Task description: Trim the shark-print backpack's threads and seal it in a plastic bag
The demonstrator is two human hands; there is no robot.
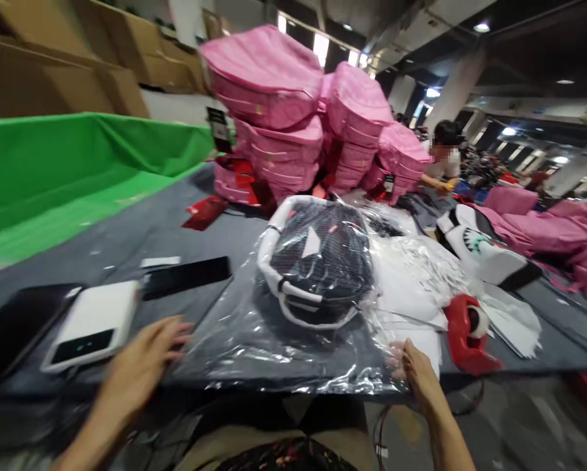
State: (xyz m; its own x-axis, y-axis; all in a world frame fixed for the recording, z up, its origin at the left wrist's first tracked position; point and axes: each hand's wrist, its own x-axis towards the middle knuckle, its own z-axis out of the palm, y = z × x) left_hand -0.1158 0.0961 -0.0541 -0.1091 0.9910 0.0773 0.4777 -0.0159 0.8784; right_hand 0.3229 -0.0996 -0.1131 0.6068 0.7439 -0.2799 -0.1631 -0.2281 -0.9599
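while a green cloth [68, 170] drapes the far left, a dark flat device [19, 324] and a white power bank [95, 330] lie on the grey table [127, 242] near its front edge, with a black phone [185, 277] just behind them. my left hand [144, 356] rests flat on the table beside the power bank, fingers spread and loose, gripping nothing, its fingertips just at the left edge of the clear plastic bag [254, 340]. inside that bag, at the middle of the table, sits a black backpack with white trim [318, 265]. my right hand [416, 373] lies on the bag's near right corner, fingers pressed on the plastic; i cannot tell whether they pinch it. white papers [411, 281] lie under and beside the bag, and a red tape dispenser [467, 330] stands just right of my right hand. behind, pink backpacks [284, 98] are stacked high, and another person [443, 160] works at the far right.
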